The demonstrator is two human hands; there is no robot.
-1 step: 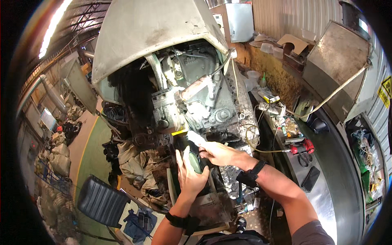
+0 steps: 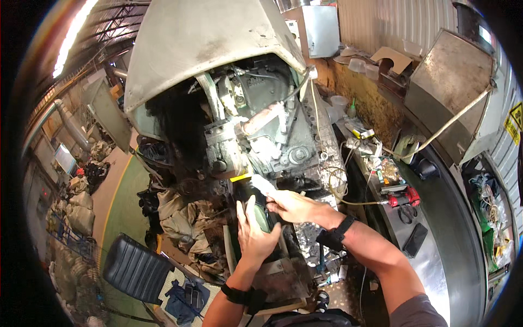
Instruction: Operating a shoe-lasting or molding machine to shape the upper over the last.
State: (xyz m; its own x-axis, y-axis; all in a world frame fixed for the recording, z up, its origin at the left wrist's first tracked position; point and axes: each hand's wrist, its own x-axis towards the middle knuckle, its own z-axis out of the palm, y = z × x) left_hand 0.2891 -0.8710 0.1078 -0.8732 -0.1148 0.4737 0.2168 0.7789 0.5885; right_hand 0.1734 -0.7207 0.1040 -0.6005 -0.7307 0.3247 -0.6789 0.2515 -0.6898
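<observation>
My left hand (image 2: 254, 234) is cupped around a smooth dark green rounded object (image 2: 261, 217), its thumb on the right side. What kind of thing it is, I cannot tell. Just above, my right hand (image 2: 291, 205) grips a pale white object (image 2: 263, 186) that points up and left at the machine. A bright yellow strip (image 2: 240, 177) lies at its far end; whether the two are joined is unclear. Both hands are close together at the near side of a greasy, opened machine (image 2: 267, 147) with exposed metal parts. My right fingertips are partly hidden.
A raised cream cover (image 2: 212, 38) hangs over the machine. To the right, a metal bench (image 2: 400, 240) holds a red power tool (image 2: 404, 197), a black phone (image 2: 415, 239) and a hose. Crumpled tan cloth (image 2: 182, 218) and a black chair (image 2: 135, 267) are at the left.
</observation>
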